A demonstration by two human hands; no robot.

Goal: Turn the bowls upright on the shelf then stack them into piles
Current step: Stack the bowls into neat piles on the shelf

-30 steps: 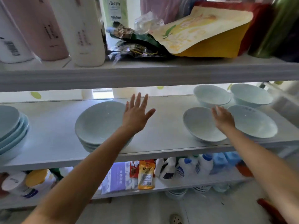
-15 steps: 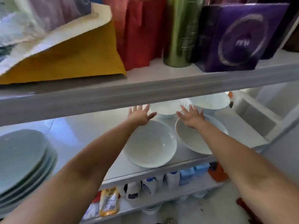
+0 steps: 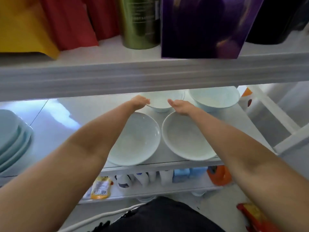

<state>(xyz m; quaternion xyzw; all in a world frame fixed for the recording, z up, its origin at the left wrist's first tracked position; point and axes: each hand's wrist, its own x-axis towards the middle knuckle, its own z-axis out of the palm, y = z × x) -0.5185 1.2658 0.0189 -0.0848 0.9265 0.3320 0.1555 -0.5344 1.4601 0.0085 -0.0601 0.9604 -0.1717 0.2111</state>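
Several pale blue-white bowls stand upright on the middle shelf (image 3: 83, 114). Two wide ones sit at the front, the left bowl (image 3: 138, 141) and the right bowl (image 3: 187, 139). Behind them are a smaller rear bowl (image 3: 159, 102) and a rear right bowl (image 3: 215, 99). My left hand (image 3: 139, 102) reaches over the front left bowl to the rear bowl's left rim. My right hand (image 3: 180, 106) is at that bowl's right side, above the far rim of the front right bowl. Both hands look extended, with the fingers seen end-on. A stack of bowls (image 3: 11, 136) sits at the far left.
The upper shelf board (image 3: 150, 76) hangs low over the bowls and carries a purple box (image 3: 205, 27), a green canister (image 3: 138, 22) and red and yellow pouches. Bottles and packets fill the lower shelf (image 3: 150, 180). A white frame (image 3: 275, 118) stands to the right.
Both hands have moved further back, from over the front bowls to either side of the rear bowl. The camera has moved closer and tilted down.
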